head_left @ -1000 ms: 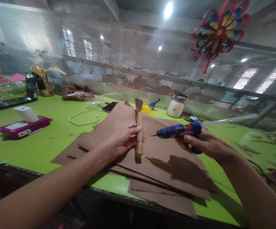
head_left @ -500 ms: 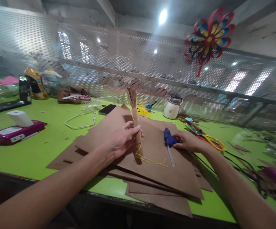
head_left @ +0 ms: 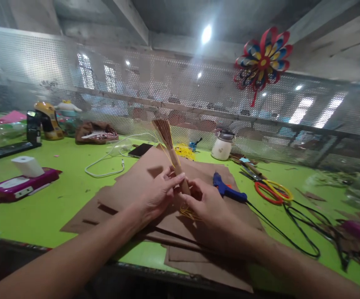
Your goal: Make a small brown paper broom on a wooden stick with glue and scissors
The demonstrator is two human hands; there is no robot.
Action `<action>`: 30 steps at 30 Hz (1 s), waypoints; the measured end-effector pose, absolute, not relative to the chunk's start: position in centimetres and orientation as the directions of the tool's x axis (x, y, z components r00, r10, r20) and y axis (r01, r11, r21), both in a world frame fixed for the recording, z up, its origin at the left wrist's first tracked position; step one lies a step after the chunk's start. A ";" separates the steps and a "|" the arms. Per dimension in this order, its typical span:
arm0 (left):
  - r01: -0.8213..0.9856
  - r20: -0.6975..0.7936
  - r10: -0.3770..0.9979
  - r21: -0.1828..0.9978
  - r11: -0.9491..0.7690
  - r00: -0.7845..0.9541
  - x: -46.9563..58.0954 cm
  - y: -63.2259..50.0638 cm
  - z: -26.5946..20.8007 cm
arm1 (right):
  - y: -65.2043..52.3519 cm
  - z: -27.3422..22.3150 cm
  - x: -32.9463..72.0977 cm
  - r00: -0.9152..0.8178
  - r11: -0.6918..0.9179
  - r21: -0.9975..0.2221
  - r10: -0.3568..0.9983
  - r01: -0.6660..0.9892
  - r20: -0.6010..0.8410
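Left hand [head_left: 157, 192] pinches the brown paper roll [head_left: 175, 158] mid-length, right hand [head_left: 207, 202] curls closed round its lower end, above brown sheets [head_left: 133, 178] by the worktop's [head_left: 71, 187] front edge; a blue glue gun [head_left: 229, 192] lies at the sheets' right edge

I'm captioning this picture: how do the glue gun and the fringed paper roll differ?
The glue gun is mostly blue, the fringed paper roll brown. The glue gun is bent; the roll is straight, fanning at the top. The glue gun lies on brown sheets, while the left hand holds the roll tilted. Both are elongated.
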State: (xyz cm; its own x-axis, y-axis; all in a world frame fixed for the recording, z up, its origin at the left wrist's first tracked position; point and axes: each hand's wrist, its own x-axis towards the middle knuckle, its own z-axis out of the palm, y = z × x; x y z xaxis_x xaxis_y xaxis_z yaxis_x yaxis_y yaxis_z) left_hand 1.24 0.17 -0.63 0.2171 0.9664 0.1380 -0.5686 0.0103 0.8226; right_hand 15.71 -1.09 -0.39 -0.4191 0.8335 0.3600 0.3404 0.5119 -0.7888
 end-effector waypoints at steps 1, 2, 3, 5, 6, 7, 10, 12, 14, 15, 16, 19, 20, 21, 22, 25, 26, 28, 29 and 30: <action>-0.571 0.136 0.969 0.821 0.007 0.208 1.2 0.1 -0.6 | -1.1 -0.5 15.5 -0.379 0.506 -0.794 0.845 0.336 0.378; -0.571 0.137 0.971 0.821 -0.001 0.195 1.2 0.1 -0.5 | -1.0 -0.7 15.4 -0.344 0.498 -0.802 0.855 0.331 0.389; -0.569 0.136 0.973 0.822 -0.008 0.184 1.1 0.1 -0.5 | -1.1 -0.7 15.2 -0.322 0.489 -0.809 0.862 0.326 0.392; -0.562 0.128 0.977 0.827 -0.012 0.168 1.0 0.1 -0.4 | -1.2 -0.7 15.1 -0.308 0.482 -0.818 0.867 0.313 0.392; -0.559 0.122 0.978 0.829 -0.007 0.168 0.9 0.1 -0.4 | -1.3 -0.7 15.1 -0.309 0.481 -0.822 0.866 0.305 0.392; -0.557 0.116 0.979 0.830 -0.002 0.170 0.9 0.1 -0.3 | -1.4 -0.7 15.1 -0.308 0.479 -0.826 0.867 0.299 0.391; -0.561 0.113 0.977 0.828 0.008 0.181 0.7 0.1 -0.3 | -1.6 -0.9 15.4 -0.302 0.477 -0.828 0.869 0.295 0.392; -0.565 0.123 0.973 0.825 0.009 0.193 0.7 0.2 -0.3 | -1.7 -1.1 15.7 -0.305 0.473 -0.835 0.869 0.282 0.389; -0.566 0.134 0.969 0.824 0.008 0.209 0.6 0.2 -0.3 | -1.6 -1.3 15.9 -0.305 0.461 -0.850 0.873 0.255 0.382; -0.563 0.139 0.966 0.826 0.008 0.217 0.6 0.2 -0.3 | -1.5 -1.3 16.0 -0.305 0.449 -0.861 0.877 0.240 0.372; -0.561 0.140 0.965 0.828 0.008 0.222 0.6 0.1 -0.3 | -1.5 -1.4 16.1 -0.307 0.432 -0.874 0.882 0.224 0.357; -0.550 0.130 0.967 0.835 0.011 0.217 0.6 0.1 -0.2 | -1.4 -1.3 16.2 -0.335 0.347 -0.925 0.899 0.153 0.282; -0.546 0.124 0.969 0.838 0.013 0.213 0.6 0.1 -0.2 | -1.3 -1.3 16.3 -0.349 0.308 -0.944 0.904 0.123 0.249; -0.541 0.118 0.971 0.841 0.014 0.209 0.6 0.2 -0.2 | -1.3 -1.3 16.3 -0.361 0.267 -0.959 0.907 0.094 0.217; -0.537 0.114 0.972 0.843 0.015 0.207 0.6 0.2 -0.3 | -1.3 -1.2 16.3 -0.371 0.229 -0.971 0.909 0.065 0.189; -0.527 0.103 0.975 0.850 0.018 0.199 0.5 0.4 -0.5 | -1.3 -1.2 16.3 -0.379 0.144 -0.989 0.915 -0.019 0.140; -0.521 0.097 0.976 0.853 0.020 0.196 0.5 0.4 -0.5 | -1.3 -1.2 16.3 -0.380 0.121 -0.992 0.916 -0.045 0.129; -0.505 0.084 0.978 0.863 0.025 0.192 0.4 0.5 -0.6 | -1.2 -1.3 16.4 -0.393 0.066 -0.994 0.915 -0.088 0.095; -0.499 0.078 0.979 0.866 0.028 0.190 0.4 0.5 -0.6 | -1.1 -1.3 16.4 -0.405 0.035 -0.994 0.911 -0.101 0.074; -0.495 0.073 0.979 0.868 0.031 0.188 0.4 0.5 -0.7 | -1.1 -1.4 16.5 -0.417 0.009 -0.993 0.907 -0.114 0.055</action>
